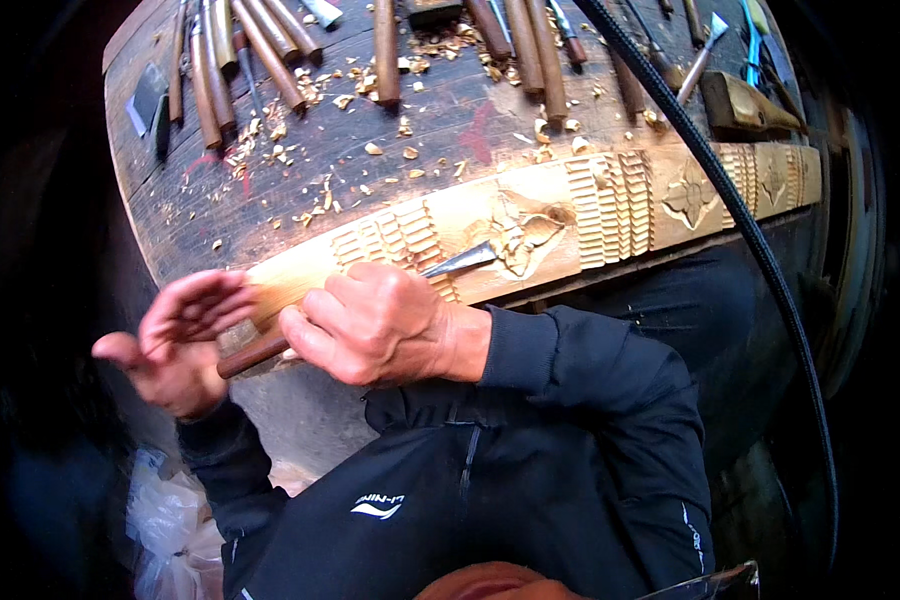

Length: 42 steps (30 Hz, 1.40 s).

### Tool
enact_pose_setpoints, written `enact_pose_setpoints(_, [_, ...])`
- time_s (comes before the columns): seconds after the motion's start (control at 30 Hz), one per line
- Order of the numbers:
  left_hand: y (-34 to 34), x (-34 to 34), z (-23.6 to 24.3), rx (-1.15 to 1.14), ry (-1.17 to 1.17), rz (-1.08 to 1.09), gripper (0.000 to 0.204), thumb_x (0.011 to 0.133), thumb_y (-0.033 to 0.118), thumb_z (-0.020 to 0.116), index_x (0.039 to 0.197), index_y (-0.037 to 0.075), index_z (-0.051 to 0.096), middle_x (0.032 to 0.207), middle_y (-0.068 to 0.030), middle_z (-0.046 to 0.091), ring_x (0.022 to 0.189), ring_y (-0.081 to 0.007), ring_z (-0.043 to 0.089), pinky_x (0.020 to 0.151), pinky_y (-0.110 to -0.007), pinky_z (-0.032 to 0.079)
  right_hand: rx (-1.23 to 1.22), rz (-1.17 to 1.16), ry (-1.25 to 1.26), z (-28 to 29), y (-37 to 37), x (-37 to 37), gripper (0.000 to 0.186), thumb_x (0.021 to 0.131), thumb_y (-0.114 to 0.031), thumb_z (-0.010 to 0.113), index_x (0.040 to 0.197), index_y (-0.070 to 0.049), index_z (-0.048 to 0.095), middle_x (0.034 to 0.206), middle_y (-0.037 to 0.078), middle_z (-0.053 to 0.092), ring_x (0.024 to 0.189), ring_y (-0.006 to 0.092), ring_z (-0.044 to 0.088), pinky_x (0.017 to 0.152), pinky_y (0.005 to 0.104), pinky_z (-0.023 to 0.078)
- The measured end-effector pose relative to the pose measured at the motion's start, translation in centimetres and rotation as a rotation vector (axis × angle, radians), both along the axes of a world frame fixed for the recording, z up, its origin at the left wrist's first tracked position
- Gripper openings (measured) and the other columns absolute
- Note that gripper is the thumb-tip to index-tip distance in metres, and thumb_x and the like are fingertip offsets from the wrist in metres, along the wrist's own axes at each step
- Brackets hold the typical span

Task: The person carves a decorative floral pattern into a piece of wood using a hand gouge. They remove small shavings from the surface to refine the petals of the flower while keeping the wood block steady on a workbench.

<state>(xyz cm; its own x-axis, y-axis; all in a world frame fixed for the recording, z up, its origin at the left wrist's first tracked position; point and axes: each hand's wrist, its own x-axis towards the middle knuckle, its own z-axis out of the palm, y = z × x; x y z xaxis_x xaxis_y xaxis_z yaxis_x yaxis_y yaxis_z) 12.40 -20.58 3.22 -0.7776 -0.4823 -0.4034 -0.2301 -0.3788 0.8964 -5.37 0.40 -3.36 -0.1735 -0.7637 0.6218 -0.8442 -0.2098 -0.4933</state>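
Right hand (375,325) clenched round chisel (460,262); blade, right of grip, reaches flower carving on pale board (462,228). Left hand (185,340) spread loose beside handle end, contact unclear. Board extends rightward from grip along near edge of dark, worn tabletop (195,200). Beyond grip: scattered wood chips (373,149), then wooden-handled tools (387,50). Well right: black cable (751,222) crossing board. Room's edges dark.

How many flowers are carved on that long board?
3: one flower by the chisel, one flower left of the black cable, one flower farthest right on the board. More may be hidden.
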Motion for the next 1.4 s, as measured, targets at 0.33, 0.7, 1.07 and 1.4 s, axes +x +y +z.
enact_pose_setpoints(0.33, [0.0, 0.6, 0.3, -0.193, -0.027, 0.059, 0.138, 0.08, 0.109, 0.032, 0.132, -0.014, 0.066, 0.131, -0.0319, 0.075, 0.114, -0.0391, 0.078, 0.107, -0.053, 0.061, 0.005, -0.001, -0.019, -0.2, -0.1, 0.0, 0.028, 0.079, -0.02, 0.076, 0.101, -0.004, 0.074, 0.073, 0.001, 0.055, 0.063, 0.0157, 0.061, 0.052, 0.0323, 0.047])
enact_pose_setpoints(0.7, [-0.1, 0.0, 0.5, -0.314, 0.001, 0.085, 0.137, 0.082, 0.108, 0.024, 0.124, -0.014, 0.07, 0.122, -0.0302, 0.078, 0.108, -0.0362, 0.081, 0.104, -0.048, 0.063, 0.024, -0.003, -0.012, 0.1, 0.3, -0.2, 0.027, 0.08, -0.02, 0.074, 0.102, -0.004, 0.073, 0.074, 0.001, 0.055, 0.064, 0.0162, 0.062, 0.054, 0.0323, 0.048])
enact_pose_setpoints(1.07, [0.2, -0.2, -0.1, -0.39, -0.011, 0.163, 0.135, 0.082, 0.108, 0.023, 0.122, -0.013, 0.071, 0.12, -0.0309, 0.079, 0.107, -0.0363, 0.082, 0.102, -0.049, 0.064, 0.019, -0.01, -0.005, 0.0, 0.1, -0.2, 0.027, 0.081, -0.02, 0.076, 0.103, -0.005, 0.075, 0.074, 0.001, 0.056, 0.064, 0.0169, 0.063, 0.055, 0.033, 0.05])
enact_pose_setpoints(1.4, [0.1, -0.1, -0.6, -0.331, 0.021, 0.114, 0.135, 0.083, 0.107, 0.026, 0.129, -0.012, 0.069, 0.125, -0.0303, 0.078, 0.111, -0.0393, 0.08, 0.105, -0.052, 0.063, 0.029, -0.011, -0.032, 0.0, 0.3, -0.3, 0.028, 0.081, -0.021, 0.077, 0.103, -0.005, 0.075, 0.075, 0.001, 0.056, 0.064, 0.0169, 0.063, 0.055, 0.0336, 0.049])
